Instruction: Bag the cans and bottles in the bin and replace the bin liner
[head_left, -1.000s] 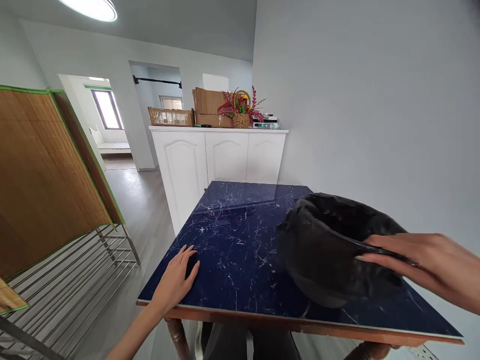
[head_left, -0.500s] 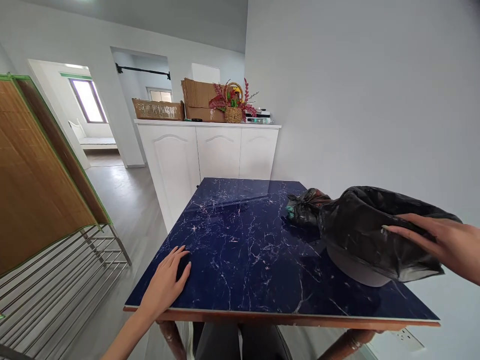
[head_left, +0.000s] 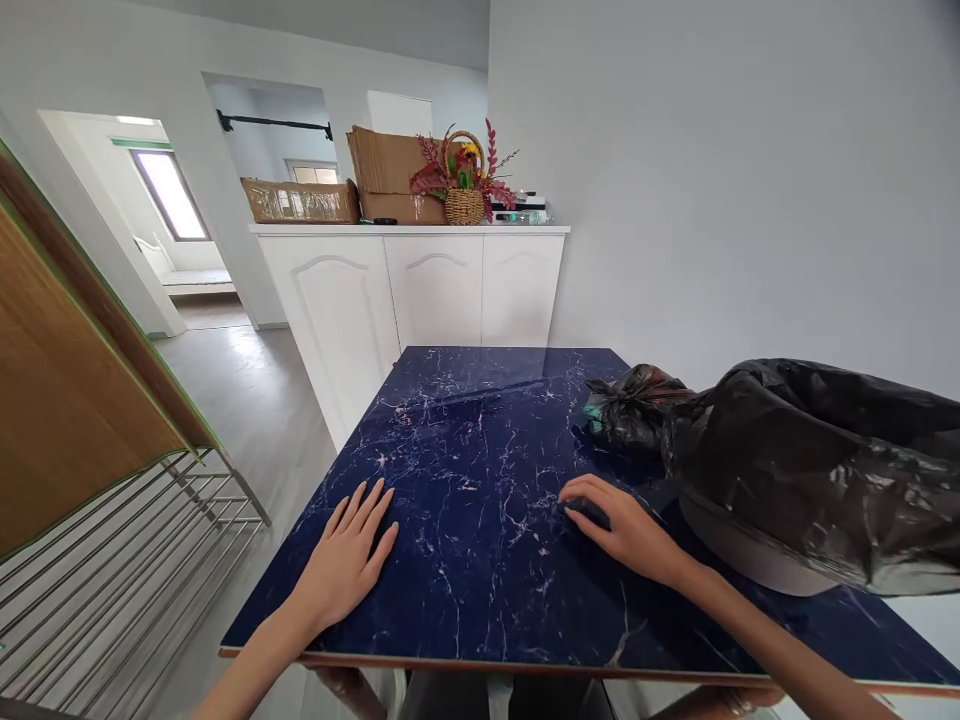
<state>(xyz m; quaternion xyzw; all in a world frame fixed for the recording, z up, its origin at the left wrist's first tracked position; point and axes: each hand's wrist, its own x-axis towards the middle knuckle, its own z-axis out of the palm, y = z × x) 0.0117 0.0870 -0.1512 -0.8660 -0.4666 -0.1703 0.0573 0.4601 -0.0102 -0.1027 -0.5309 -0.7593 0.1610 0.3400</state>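
My left hand (head_left: 352, 560) lies flat on the dark blue marbled tabletop (head_left: 480, 580), fingers spread, holding nothing. Nearer the middle right, my right hand (head_left: 611, 525) rests on the same top with thumb and fingers apart; only dark surface shows in the gap. Just beyond my right wrist stands a grey bin (head_left: 750, 545) lined with a black plastic bag (head_left: 780, 460), whose mouth gapes upward. A knotted black bag (head_left: 637, 400) with some red and green showing through sits against its left side. Neither hand touches the bin or the bags.
Behind the table is a white cabinet (head_left: 442, 290) topped with cardboard boxes (head_left: 300, 203) and a wicker basket of flowers (head_left: 464, 206). On the left stands a metal rack (head_left: 135, 590) with a brown mat (head_left: 82, 390). A wall (head_left: 712, 180) borders the right side.
My right hand has left the bin's black bag and moved left and down onto the tabletop. My left hand stays on the table, its fingers more spread. The view has shifted slightly.
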